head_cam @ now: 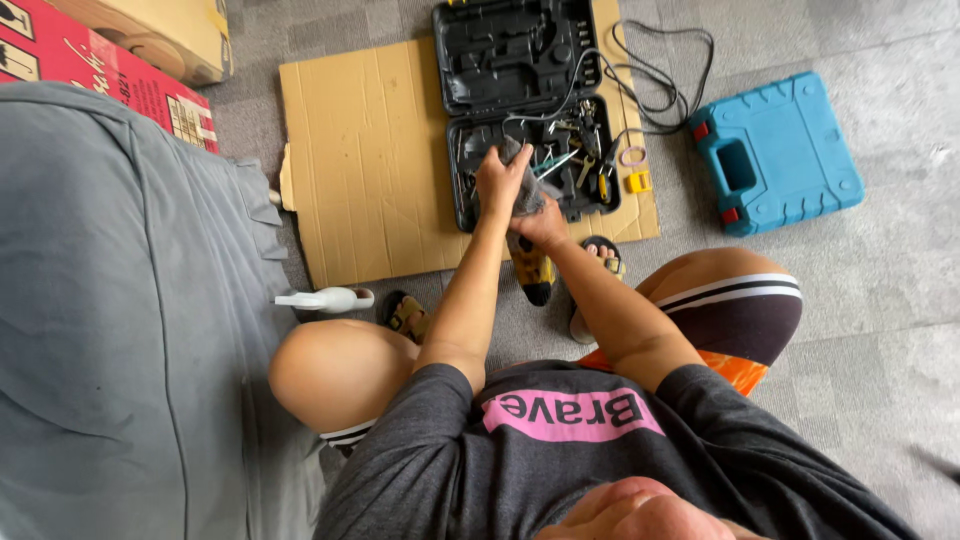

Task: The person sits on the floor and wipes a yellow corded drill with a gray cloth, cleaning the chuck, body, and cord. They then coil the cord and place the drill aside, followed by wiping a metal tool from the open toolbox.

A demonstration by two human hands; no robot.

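My left hand (498, 180) grips the top of a grey power drill (526, 200), and my right hand (545, 228) holds its body lower down. The drill's yellow and black base (533, 272) points down toward my lap. Both hands are over the near edge of an open black tool case (520, 70) that lies on a sheet of brown cardboard (360, 150). The case holds several small bits and tools (580, 160), and a black cord (660, 80) loops out of it.
A closed blue tool case (775, 150) lies on the grey carpet at the right. A grey cushioned seat (120, 320) fills the left side, with a white spray bottle (325, 298) beside it. A red box (90, 70) and a cardboard box (170, 35) stand at top left.
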